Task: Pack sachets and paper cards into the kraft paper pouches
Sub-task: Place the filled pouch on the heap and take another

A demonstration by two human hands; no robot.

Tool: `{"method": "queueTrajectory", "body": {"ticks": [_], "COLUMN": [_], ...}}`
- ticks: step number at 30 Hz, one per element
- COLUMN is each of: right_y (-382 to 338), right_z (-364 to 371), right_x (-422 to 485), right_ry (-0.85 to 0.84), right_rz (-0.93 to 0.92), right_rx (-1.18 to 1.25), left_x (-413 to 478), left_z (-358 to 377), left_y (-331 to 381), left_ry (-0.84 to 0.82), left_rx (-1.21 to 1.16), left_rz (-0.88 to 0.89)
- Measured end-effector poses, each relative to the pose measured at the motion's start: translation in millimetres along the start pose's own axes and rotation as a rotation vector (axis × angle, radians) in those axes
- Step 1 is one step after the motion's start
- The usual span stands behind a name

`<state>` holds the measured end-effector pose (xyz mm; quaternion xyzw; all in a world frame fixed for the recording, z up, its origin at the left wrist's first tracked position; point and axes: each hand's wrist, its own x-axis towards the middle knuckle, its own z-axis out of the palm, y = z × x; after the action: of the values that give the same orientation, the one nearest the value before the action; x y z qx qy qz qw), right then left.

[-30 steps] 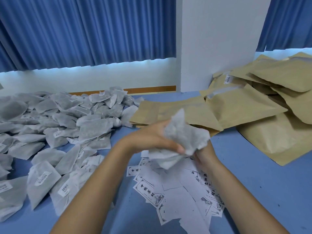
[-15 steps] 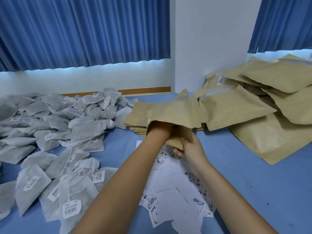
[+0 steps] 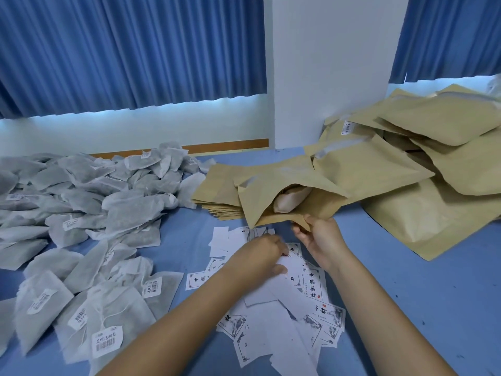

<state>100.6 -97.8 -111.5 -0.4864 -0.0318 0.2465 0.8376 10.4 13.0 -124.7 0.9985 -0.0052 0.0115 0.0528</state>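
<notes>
My right hand (image 3: 318,237) grips the lower edge of an open kraft pouch (image 3: 260,202), held tilted above the table with its mouth toward me. A pale sachet (image 3: 288,202) shows inside the mouth. My left hand (image 3: 267,252) lies on the loose pile of white paper cards (image 3: 287,308), its fingertips pinching at one card. Grey-white sachets (image 3: 89,213) with barcode labels are heaped over the left of the table. A flat stack of kraft pouches (image 3: 217,191) lies behind the held pouch.
Several bulging kraft pouches (image 3: 433,164) are heaped at the right against a white pillar (image 3: 325,77). Blue curtains hang behind. The blue tabletop (image 3: 406,308) shows bare at the lower right.
A second ago both hands held sachets; then my left hand pushed them into the pouch. Now my left hand is out of the pouch and down on the cards, while my right still holds the pouch.
</notes>
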Motion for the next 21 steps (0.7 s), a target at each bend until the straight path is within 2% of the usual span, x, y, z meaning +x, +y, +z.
{"method": "queueTrajectory", "body": {"ticks": [4, 7, 9, 11, 13, 14, 17, 19, 21], "right_y": [0.7, -1.0, 0.1, 2.4, 4.5, 5.5, 9.1, 11.8, 12.4], "right_z": [0.6, -1.2, -1.0, 0.3, 2.9, 4.3, 7.3, 8.6, 8.1], "right_x": [1.2, 3.0, 3.1, 2.1, 0.7, 0.0, 0.5, 0.9, 1.9], "right_ry": [0.017, 0.046, 0.049, 0.009, -0.061, -0.075, -0.068, -0.064, -0.066], "right_rz": [0.009, 0.016, 0.034, 0.030, -0.021, -0.039, -0.046, -0.032, -0.034], "right_rx": [0.011, 0.022, 0.005, -0.037, -0.060, -0.070, -0.103, -0.089, -0.055], "left_x": [2.4, -5.4, -10.8, -10.9, 0.6, 9.6, 37.3, 52.9, 70.9], "left_z": [-8.5, -19.5, -26.7, -30.2, -38.5, -44.6, -60.8, -65.2, -65.1], "left_y": [2.6, 7.4, 10.3, 18.6, 28.9, 33.4, 40.1, 35.3, 30.6], "left_ry": [0.050, 0.136, 0.362, 0.658, 0.805, 0.795, 0.527, 0.490, 0.432], "left_rx": [-0.109, -0.040, 0.033, 0.045, 0.068, 0.091, 0.217, 0.303, 0.255], "left_rz": [0.012, 0.156, 0.350, 0.434, 0.309, 0.229, -0.117, -0.238, -0.280]}}
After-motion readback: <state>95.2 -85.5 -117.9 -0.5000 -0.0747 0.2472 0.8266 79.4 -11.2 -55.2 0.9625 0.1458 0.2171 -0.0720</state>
